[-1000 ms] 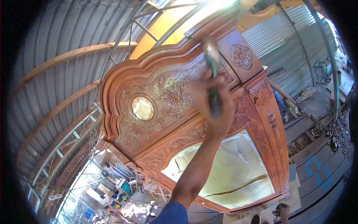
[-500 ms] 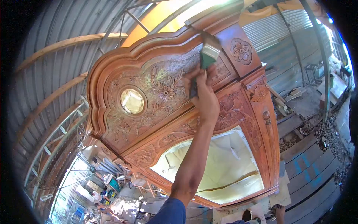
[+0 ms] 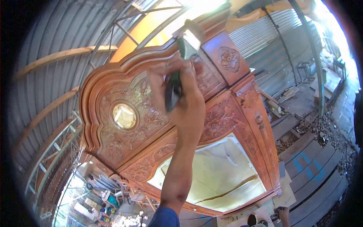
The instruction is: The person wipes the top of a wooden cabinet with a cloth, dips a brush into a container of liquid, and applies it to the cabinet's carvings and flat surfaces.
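Observation:
A wide paintbrush (image 3: 188, 47) with a green handle and shiny metal ferrule is gripped in my left hand (image 3: 179, 85), its blurred bristles pointing up. Hand and brush overlap the carved panel and top moulding of a reddish-brown wooden cabinet (image 3: 251, 125). Carved flowers cover the panel around a round opening (image 3: 124, 116). Below it, pale creased sheeting (image 3: 227, 174) fills a large framed opening. Low on the right, my right hand (image 3: 281, 215) is curled beside the cabinet's base; I cannot tell what it holds. A dark-mouthed round container (image 3: 252, 220) sits to its left.
Planks (image 3: 314, 166) with blue marks line the ground on the right, beside rubble (image 3: 331, 132). A metal post (image 3: 315, 64) rises behind them. Corrugated sheets (image 3: 45, 34) and curved wooden beams (image 3: 64, 54) stand left. Stools and people (image 3: 98, 212) are farther off at lower left.
My left hand has carried the paintbrush up and left, off the panel's upper corner to in front of the top moulding. The cabinet sits slightly farther left and lower in view.

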A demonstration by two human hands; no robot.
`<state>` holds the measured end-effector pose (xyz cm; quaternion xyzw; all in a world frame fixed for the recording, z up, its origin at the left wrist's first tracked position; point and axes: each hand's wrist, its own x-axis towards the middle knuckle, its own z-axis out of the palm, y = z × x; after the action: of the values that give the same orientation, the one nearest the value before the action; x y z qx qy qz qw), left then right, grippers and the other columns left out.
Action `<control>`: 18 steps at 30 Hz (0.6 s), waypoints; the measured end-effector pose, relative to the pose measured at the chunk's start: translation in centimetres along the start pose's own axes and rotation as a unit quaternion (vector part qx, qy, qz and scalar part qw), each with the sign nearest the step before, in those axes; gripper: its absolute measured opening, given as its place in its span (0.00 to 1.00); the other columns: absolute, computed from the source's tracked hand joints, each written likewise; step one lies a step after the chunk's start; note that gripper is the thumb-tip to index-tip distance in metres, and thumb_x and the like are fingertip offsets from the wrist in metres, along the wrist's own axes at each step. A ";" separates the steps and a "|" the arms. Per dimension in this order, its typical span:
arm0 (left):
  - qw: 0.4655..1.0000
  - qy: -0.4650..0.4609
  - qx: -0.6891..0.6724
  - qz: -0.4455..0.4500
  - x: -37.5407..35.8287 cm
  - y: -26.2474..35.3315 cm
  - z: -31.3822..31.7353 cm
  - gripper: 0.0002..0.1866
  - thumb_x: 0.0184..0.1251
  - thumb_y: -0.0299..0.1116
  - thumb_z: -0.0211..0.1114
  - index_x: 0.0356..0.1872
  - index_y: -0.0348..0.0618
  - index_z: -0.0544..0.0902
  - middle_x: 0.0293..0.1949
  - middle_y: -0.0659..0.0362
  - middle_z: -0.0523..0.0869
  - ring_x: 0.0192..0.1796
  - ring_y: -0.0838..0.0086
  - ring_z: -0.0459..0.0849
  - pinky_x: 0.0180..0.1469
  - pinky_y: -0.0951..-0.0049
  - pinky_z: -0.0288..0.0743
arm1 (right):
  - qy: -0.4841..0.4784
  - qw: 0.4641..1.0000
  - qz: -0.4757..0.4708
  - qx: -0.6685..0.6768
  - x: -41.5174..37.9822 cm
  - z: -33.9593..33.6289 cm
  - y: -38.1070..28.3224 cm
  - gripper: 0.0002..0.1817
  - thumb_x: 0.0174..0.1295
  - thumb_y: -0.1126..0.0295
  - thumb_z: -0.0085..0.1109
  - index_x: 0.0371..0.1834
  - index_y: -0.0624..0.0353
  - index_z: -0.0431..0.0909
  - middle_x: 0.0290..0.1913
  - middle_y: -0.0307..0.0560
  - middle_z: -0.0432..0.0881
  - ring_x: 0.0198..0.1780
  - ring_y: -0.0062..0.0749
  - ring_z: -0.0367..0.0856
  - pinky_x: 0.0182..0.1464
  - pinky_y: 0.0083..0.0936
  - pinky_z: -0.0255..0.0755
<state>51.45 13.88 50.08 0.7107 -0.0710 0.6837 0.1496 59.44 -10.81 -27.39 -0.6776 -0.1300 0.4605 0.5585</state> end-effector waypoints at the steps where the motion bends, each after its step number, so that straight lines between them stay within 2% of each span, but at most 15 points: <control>1: 0.998 -0.037 -0.009 0.047 -0.4 0.7 0.8 0.06 0.78 0.21 0.59 0.50 0.39 0.72 0.43 0.55 0.80 0.46 0.70 0.88 0.44 0.74 0.86 | 0.007 1.000 0.002 0.008 1.0 0.4 1.6 0.12 0.55 0.88 0.59 0.43 0.73 0.79 0.37 0.55 0.85 0.35 0.41 0.89 0.32 0.36 0.86; 2: 0.997 -0.032 -0.014 0.065 0.0 0.8 1.9 0.05 0.77 0.22 0.59 0.48 0.37 0.73 0.39 0.56 0.81 0.46 0.68 0.89 0.47 0.73 0.87 | 0.035 0.996 -0.027 0.076 2.1 1.2 2.5 0.09 0.56 0.87 0.59 0.40 0.73 0.80 0.34 0.56 0.86 0.32 0.41 0.89 0.31 0.36 0.86; 3: 0.997 -0.050 -0.029 0.047 0.8 -0.1 3.2 0.05 0.76 0.23 0.61 0.46 0.37 0.74 0.37 0.57 0.82 0.44 0.69 0.89 0.44 0.72 0.86 | 0.063 0.987 -0.056 0.140 2.6 1.4 4.0 0.06 0.56 0.85 0.59 0.37 0.74 0.82 0.32 0.56 0.87 0.28 0.42 0.89 0.30 0.35 0.86; 4: 0.996 -0.066 -0.044 0.029 2.2 -1.5 5.1 0.05 0.75 0.23 0.63 0.45 0.37 0.76 0.35 0.58 0.82 0.42 0.69 0.88 0.42 0.71 0.84 | 0.005 0.990 0.008 0.140 1.3 0.9 1.2 0.06 0.57 0.84 0.58 0.36 0.74 0.82 0.28 0.55 0.86 0.25 0.42 0.88 0.31 0.34 0.87; 5: 0.995 -0.082 -0.035 0.038 3.5 -4.0 7.2 0.05 0.73 0.24 0.64 0.43 0.37 0.77 0.36 0.57 0.81 0.40 0.69 0.87 0.40 0.69 0.81 | 0.008 0.990 0.008 0.141 1.0 0.8 1.2 0.06 0.57 0.84 0.58 0.36 0.74 0.82 0.28 0.55 0.86 0.25 0.42 0.88 0.31 0.34 0.87; 7: 0.978 -0.047 0.101 0.176 6.0 -7.8 11.7 0.05 0.70 0.25 0.66 0.40 0.38 0.78 0.38 0.55 0.80 0.37 0.68 0.83 0.38 0.64 0.75 | -0.011 0.994 0.018 0.105 1.4 1.2 0.3 0.06 0.57 0.87 0.58 0.36 0.74 0.82 0.28 0.56 0.86 0.24 0.43 0.88 0.24 0.37 0.84; 8: 0.929 0.007 0.222 0.295 6.9 -8.6 12.5 0.05 0.68 0.26 0.67 0.39 0.38 0.79 0.38 0.54 0.80 0.36 0.68 0.81 0.37 0.63 0.73 | 0.025 0.994 -0.080 0.069 2.2 1.8 1.9 0.04 0.58 0.86 0.58 0.35 0.76 0.81 0.26 0.56 0.85 0.23 0.45 0.88 0.23 0.39 0.84; 9: 0.927 0.014 0.233 0.295 6.9 -8.3 11.2 0.05 0.68 0.26 0.67 0.39 0.38 0.79 0.38 0.54 0.80 0.36 0.68 0.81 0.37 0.63 0.73 | 0.039 0.991 -0.099 0.086 8.0 1.6 11.6 0.05 0.59 0.85 0.58 0.36 0.76 0.81 0.28 0.57 0.85 0.22 0.45 0.87 0.24 0.40 0.85; 11: 0.987 -0.073 0.110 0.097 5.6 -6.3 7.3 0.06 0.73 0.19 0.60 0.48 0.35 0.75 0.40 0.51 0.87 0.41 0.67 0.91 0.42 0.72 0.88 | 0.016 0.994 -0.071 0.080 8.5 0.8 12.8 0.10 0.53 0.81 0.61 0.39 0.73 0.82 0.36 0.56 0.86 0.26 0.40 0.88 0.29 0.36 0.84; 12: 0.987 -0.015 0.051 0.151 4.4 -5.4 4.5 0.06 0.72 0.26 0.67 0.42 0.37 0.79 0.40 0.56 0.83 0.36 0.69 0.84 0.37 0.66 0.77 | 0.010 0.991 -0.042 0.129 6.1 0.7 10.2 0.07 0.56 0.82 0.59 0.38 0.73 0.81 0.33 0.55 0.85 0.26 0.42 0.88 0.28 0.39 0.86; 14: 0.996 0.064 0.007 0.058 1.5 -1.5 0.0 0.04 0.75 0.22 0.65 0.44 0.37 0.78 0.41 0.56 0.84 0.37 0.73 0.87 0.39 0.72 0.82 | 0.005 0.974 0.017 0.226 1.0 0.5 4.2 0.03 0.62 0.83 0.56 0.36 0.71 0.79 0.28 0.54 0.83 0.27 0.44 0.89 0.26 0.46 0.88; 15: 0.996 0.066 0.014 0.063 1.5 -2.1 -1.1 0.04 0.75 0.22 0.65 0.44 0.37 0.78 0.41 0.56 0.84 0.37 0.73 0.87 0.39 0.72 0.82 | -0.012 0.984 0.024 0.177 1.4 -0.1 5.2 0.04 0.65 0.81 0.56 0.38 0.69 0.81 0.29 0.53 0.84 0.27 0.42 0.88 0.25 0.41 0.84; 16: 0.997 0.016 0.046 0.065 1.5 -3.5 -3.3 0.03 0.75 0.21 0.64 0.44 0.37 0.78 0.41 0.56 0.84 0.39 0.74 0.88 0.41 0.75 0.84 | -0.029 0.991 0.029 0.128 1.0 -0.6 4.9 0.05 0.68 0.78 0.57 0.40 0.67 0.82 0.31 0.52 0.85 0.27 0.40 0.88 0.23 0.36 0.80; 17: 0.994 -0.030 0.086 0.067 1.8 -4.1 -5.7 0.03 0.76 0.19 0.63 0.44 0.36 0.78 0.41 0.55 0.84 0.41 0.75 0.89 0.43 0.77 0.85 | -0.061 0.997 0.040 0.025 1.6 -1.1 5.1 0.08 0.73 0.73 0.58 0.45 0.64 0.86 0.34 0.50 0.87 0.26 0.35 0.87 0.20 0.26 0.73; 18: 0.999 -0.031 0.028 0.029 2.1 -4.6 -6.5 0.03 0.75 0.20 0.64 0.43 0.36 0.78 0.42 0.55 0.84 0.42 0.73 0.90 0.44 0.75 0.87 | -0.059 0.997 0.036 -0.015 2.4 -1.3 5.8 0.07 0.72 0.73 0.60 0.44 0.63 0.86 0.33 0.49 0.87 0.26 0.35 0.87 0.20 0.25 0.73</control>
<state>46.78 20.50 51.79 0.7331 -0.0773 0.6671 0.1074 59.74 -11.93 -33.71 -0.6622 -0.1448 0.5174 0.5222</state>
